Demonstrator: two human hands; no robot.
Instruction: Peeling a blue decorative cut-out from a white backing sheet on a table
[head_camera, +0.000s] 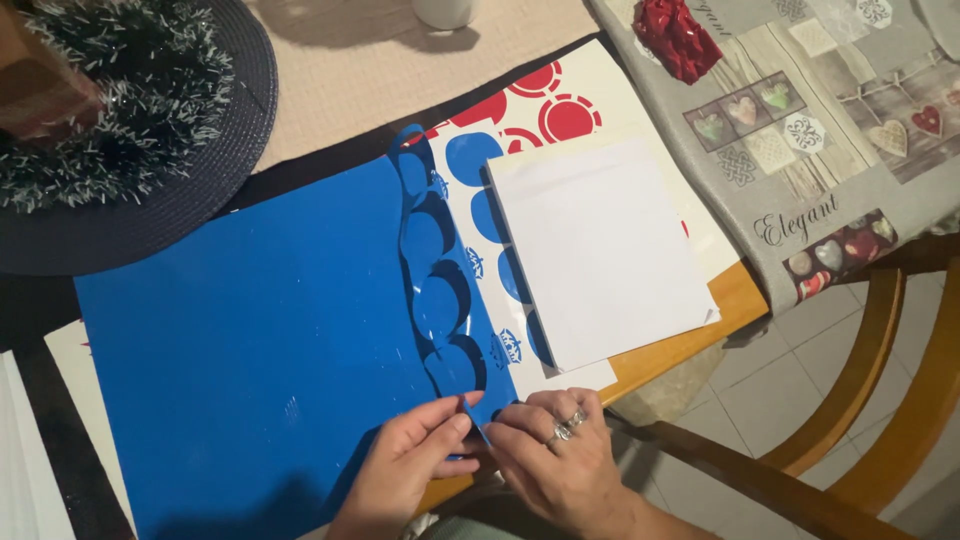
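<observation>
A large blue vinyl sheet (250, 340) lies on the table, its right edge cut into round scallops and partly peeled up. My left hand (415, 450) pinches the blue strip's lower corner (470, 405) at the near table edge. My right hand (555, 450), wearing rings, presses down on the white backing sheet with blue circles (480, 215) right beside that corner. The two hands touch each other at the fingertips.
A plain white sheet (600, 245) lies over a sheet with red circles (560, 110). At the back left, a dark round placemat (170, 200) holds a tinsel decoration (110, 100). A patterned cloth (800, 150) and a red shiny wrapper (680, 35) are at the right; a wooden chair (860, 400) stands below.
</observation>
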